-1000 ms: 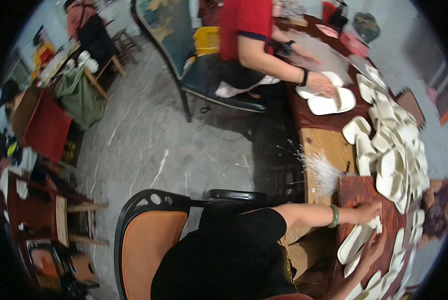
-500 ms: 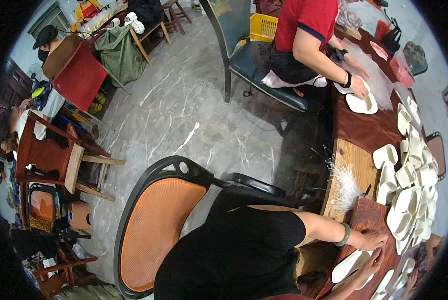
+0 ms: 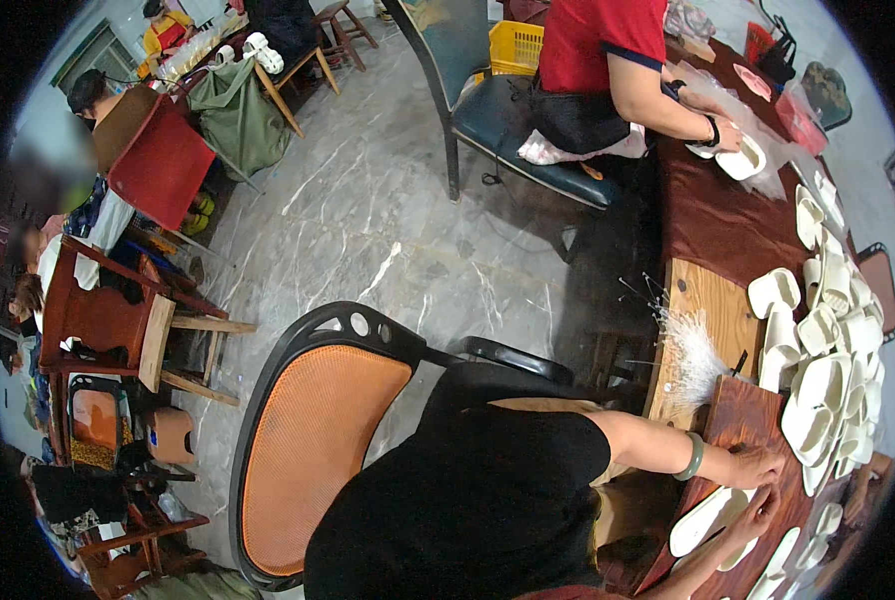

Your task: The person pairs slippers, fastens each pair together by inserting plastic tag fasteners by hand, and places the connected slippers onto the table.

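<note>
Both my arms reach to the right over a dark reddish wooden board [image 3: 743, 415] on the worktable. My left hand [image 3: 755, 466], below a green bangle [image 3: 692, 457], is closed, with its fingertips pinched together. Close against it, my right hand [image 3: 760, 512] also has its fingers drawn together. Anything small between the fingertips is too small to make out. An off-white slipper [image 3: 701, 522] lies on the board beside my right hand and is partly covered by it. A bundle of thin white strands [image 3: 690, 350] rests at the table's near edge, beyond my left hand.
A heap of off-white slippers [image 3: 818, 395] covers the table's right side. Further along, a co-worker in a red shirt [image 3: 603, 45] handles another slipper [image 3: 743, 158] on brown cloth [image 3: 708, 230]. An orange mesh chair [image 3: 318, 460] stands behind me. Wooden chairs [image 3: 108, 310] stand at left.
My hands stay together at nearly the same spot, with slightly altered finger positions. The co-worker's slipper has shifted and turned under their hand. The whole view has shifted a little.
</note>
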Demonstrator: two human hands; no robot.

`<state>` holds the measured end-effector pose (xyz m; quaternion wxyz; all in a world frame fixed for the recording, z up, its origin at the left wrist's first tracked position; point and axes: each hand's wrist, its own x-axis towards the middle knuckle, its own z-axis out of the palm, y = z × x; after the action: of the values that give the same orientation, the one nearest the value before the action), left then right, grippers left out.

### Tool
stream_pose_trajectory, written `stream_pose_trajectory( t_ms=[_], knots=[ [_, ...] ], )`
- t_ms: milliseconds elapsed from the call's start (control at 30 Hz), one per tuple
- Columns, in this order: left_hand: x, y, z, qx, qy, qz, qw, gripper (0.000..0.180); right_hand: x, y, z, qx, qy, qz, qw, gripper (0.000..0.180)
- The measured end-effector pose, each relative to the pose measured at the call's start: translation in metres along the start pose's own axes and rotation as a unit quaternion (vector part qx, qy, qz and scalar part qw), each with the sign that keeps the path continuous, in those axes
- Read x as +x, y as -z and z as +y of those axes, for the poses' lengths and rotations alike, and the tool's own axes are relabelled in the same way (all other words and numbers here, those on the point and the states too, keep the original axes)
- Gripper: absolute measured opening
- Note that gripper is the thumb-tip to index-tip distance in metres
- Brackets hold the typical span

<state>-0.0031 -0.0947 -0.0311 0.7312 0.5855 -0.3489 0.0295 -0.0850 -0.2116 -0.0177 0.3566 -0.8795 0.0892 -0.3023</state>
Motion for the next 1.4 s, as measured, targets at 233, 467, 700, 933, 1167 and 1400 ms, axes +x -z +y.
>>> stream_pose_trajectory(
  t_ms=[233,467,700,933,1167,1400],
  knots=[
    [0.003,0.001,0.016,-0.008,0.045,-0.020,0.999,0.014,-0.006,0.013,0.009,0.041,-0.020,0.009,0.999,0.027],
    [0.003,0.025,0.025,-0.108,0.082,-0.052,0.989,0.009,-0.009,-0.021,-0.037,0.039,0.004,0.093,0.995,0.013],
    [0.003,0.005,0.026,-0.034,0.054,-0.093,0.994,0.007,-0.015,0.002,-0.040,-0.054,0.051,0.144,0.987,0.009],
    [0.002,0.026,0.019,0.042,0.047,-0.085,0.994,0.011,-0.016,-0.020,-0.028,-0.082,0.051,0.089,0.991,0.017],
    [-0.002,-0.001,0.009,0.002,0.042,-0.035,0.998,0.019,-0.016,0.003,-0.006,-0.027,-0.030,0.063,0.997,0.021],
    [0.000,0.020,0.016,-0.167,0.154,-0.020,0.974,0.011,-0.015,-0.018,-0.032,0.063,0.003,0.107,0.992,0.017]
  ],
)
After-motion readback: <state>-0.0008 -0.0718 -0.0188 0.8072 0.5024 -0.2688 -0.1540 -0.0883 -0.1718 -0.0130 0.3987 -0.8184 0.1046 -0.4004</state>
